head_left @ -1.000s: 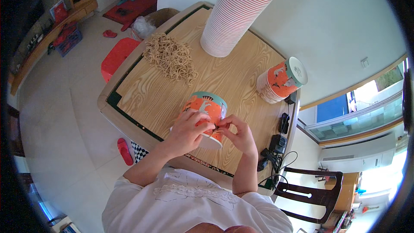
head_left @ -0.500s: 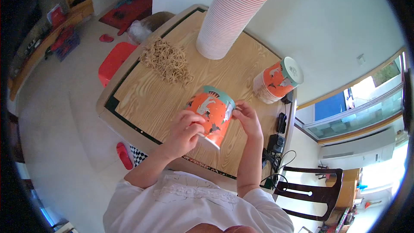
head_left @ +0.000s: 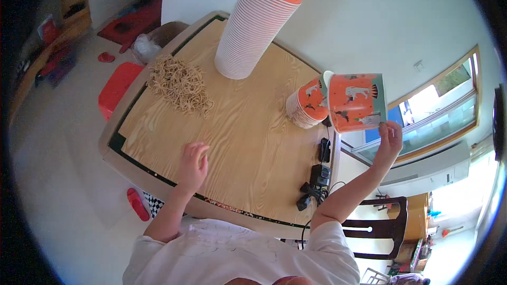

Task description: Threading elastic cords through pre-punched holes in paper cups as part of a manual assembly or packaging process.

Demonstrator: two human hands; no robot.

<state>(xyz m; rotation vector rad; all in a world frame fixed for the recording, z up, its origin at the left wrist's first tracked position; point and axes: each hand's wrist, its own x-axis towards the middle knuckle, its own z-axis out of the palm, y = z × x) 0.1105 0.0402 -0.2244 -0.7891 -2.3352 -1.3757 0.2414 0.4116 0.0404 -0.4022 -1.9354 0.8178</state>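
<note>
An orange paper tub [head_left: 355,100] with grey animal figures and a green band is tilted on its side at the right. My right hand [head_left: 390,136] pinches it at the green end, and its white rim is beside the short stack of orange tubs [head_left: 306,106], partly hiding that stack's top. Whether the two touch I cannot tell. My left hand [head_left: 193,168] is over the near left part of the table, holding nothing, its fingers loosely bent and thumb apart. Nearest to it on the table is a heap of tan rubber bands [head_left: 181,85].
A tall leaning stack of nested tubs [head_left: 252,30] stands at the back of the wood-grain table [head_left: 248,142]. Black adapters and cables [head_left: 319,177] lie along the right edge. A red stool [head_left: 117,87] is at the left, a dark chair [head_left: 377,229] at the right.
My right hand has carried the tub up and right from the table's middle to the short stack. My left hand has let go of it and moved slightly left.
</note>
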